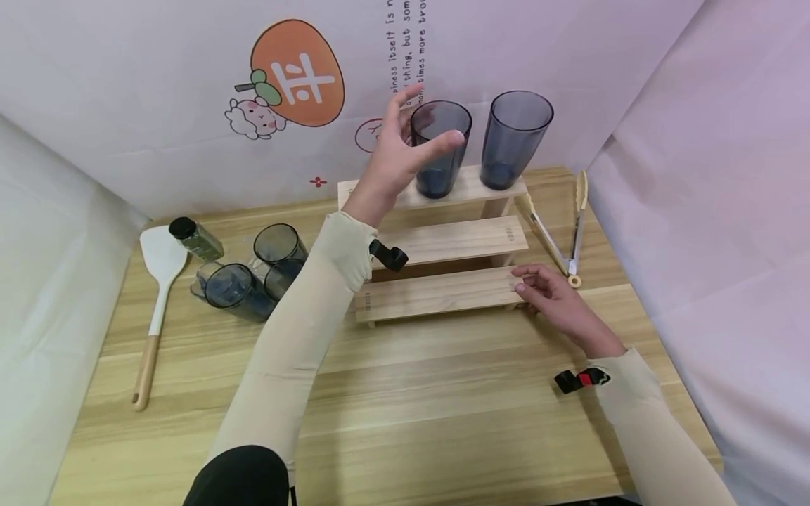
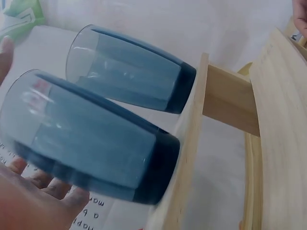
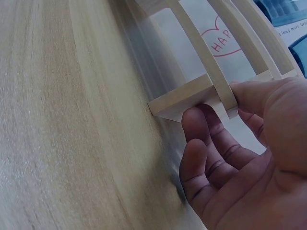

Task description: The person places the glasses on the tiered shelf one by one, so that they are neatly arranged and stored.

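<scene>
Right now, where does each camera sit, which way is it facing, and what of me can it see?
Head: worn on your head, facing forward and down over the table and wooden rack; your left hand, right hand and both sleeves show.
Left wrist: worn there, facing two blue glasses on the rack, side-on; part of your left hand shows.
Right wrist: worn there, facing the rack's end; your right hand shows, gripping the lowest step.
Shared: head and left wrist both see the two glasses.

Light wood-grain desk (image 1: 430,407), white fabric (image 1: 709,211) hung along its back, left and right edges. Back sheet's (image 1: 158,91) got a cartoon orange fruit (image 1: 325,60) and black lettering (image 1: 406,42). Lighting's soft, kinda pinkish past the right edge.
</scene>
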`<state>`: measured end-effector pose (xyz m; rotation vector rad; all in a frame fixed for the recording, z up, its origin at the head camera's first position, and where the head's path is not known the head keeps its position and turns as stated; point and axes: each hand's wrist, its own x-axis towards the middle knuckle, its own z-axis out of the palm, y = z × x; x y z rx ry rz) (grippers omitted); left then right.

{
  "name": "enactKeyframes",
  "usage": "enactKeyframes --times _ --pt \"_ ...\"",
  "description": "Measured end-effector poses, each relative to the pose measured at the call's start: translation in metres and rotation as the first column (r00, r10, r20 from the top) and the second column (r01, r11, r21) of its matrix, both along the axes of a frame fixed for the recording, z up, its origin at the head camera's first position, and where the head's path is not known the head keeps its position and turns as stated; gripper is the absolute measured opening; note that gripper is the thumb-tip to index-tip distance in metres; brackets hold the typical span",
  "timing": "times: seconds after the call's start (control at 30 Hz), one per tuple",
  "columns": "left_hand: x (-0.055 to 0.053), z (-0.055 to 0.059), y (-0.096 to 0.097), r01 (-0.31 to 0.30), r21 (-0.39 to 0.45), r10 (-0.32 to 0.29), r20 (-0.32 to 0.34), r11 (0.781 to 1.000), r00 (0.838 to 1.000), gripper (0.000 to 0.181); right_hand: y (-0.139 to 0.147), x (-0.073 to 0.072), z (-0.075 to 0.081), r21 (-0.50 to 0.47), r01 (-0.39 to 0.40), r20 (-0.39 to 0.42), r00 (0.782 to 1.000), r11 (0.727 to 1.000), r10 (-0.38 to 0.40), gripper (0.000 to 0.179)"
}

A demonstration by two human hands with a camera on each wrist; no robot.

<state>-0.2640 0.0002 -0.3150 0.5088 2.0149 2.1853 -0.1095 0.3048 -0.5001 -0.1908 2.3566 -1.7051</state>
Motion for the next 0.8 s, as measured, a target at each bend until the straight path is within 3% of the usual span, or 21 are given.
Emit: enactKeyframes --times 0.13,0.27,0.37,0.43,0.47,0.5,0.53,0.6,0.67,0.7,0.73,0.8 --pt "0.015 -0.01 -0.02 -0.051 0.051 0.053 -0.041 0.997 0.998 0.082 0.0 0.0 0.0 -0.004 0.003 0.005 1.0 1.0 -0.003 0.039" --pt "0.047 -0.032 -0.047 -0.137 0.106 0.148 -0.105 0.985 0.983 0.072 -0.001 0.0 -0.001 0.001 0.006 0.016 1.0 1.0 -0.006 0.04" --pt "0.079 -0.051 -0.074 -0.247 0.059 0.253 -0.181 0.967 0.95 0.065 -0.003 -0.001 -0.002 0.0 0.004 0.023 1.0 1.0 -0.004 0.04" --pt "0.101 -0.064 -0.092 -0.344 -0.029 0.324 -0.272 0.939 0.906 0.062 -0.004 -0.001 -0.002 -0.003 0.013 0.021 1.0 1.0 -0.013 0.04" --pt "0.111 -0.071 -0.101 -0.407 -0.089 0.359 -0.33 0.909 0.873 0.061 -0.004 0.0 -0.002 -0.006 0.014 0.017 1.0 1.0 -0.014 0.04" --pt "0.121 -0.078 -0.11 -0.476 -0.164 0.38 -0.407 0.864 0.831 0.061 -0.004 0.0 -0.003 -0.006 0.016 0.013 1.0 1.0 -0.016 0.04" --pt "0.129 -0.084 -0.118 -0.546 -0.229 0.391 -0.486 0.805 0.781 0.062 -0.003 0.001 -0.003 -0.005 0.017 0.007 1.0 1.0 -0.017 0.04" --pt "0.144 -0.096 -0.133 -0.682 -0.321 0.397 -0.621 0.657 0.675 0.066 -0.003 0.002 -0.004 -0.001 0.02 -0.004 1.0 1.0 -0.02 0.04" --pt "0.154 -0.107 -0.145 -0.775 -0.36 0.393 -0.704 0.52 0.591 0.071 -0.003 0.002 -0.003 -0.005 0.016 -0.014 1.0 1.0 -0.016 0.04" --pt "0.158 -0.112 -0.151 -0.8 -0.377 0.386 -0.727 0.466 0.567 0.074 -0.003 0.003 -0.003 -0.007 0.014 -0.018 1.0 1.0 -0.014 0.039" --pt "0.161 -0.115 -0.155 -0.813 -0.392 0.39 -0.732 0.43 0.559 0.077 -0.004 0.003 -0.003 -0.01 0.014 -0.021 1.0 1.0 -0.015 0.039" --pt "0.164 -0.122 -0.162 -0.821 -0.428 0.402 -0.723 0.378 0.562 0.081 -0.007 0.002 -0.002 -0.023 0.012 -0.024 1.0 1.0 -0.013 0.039"
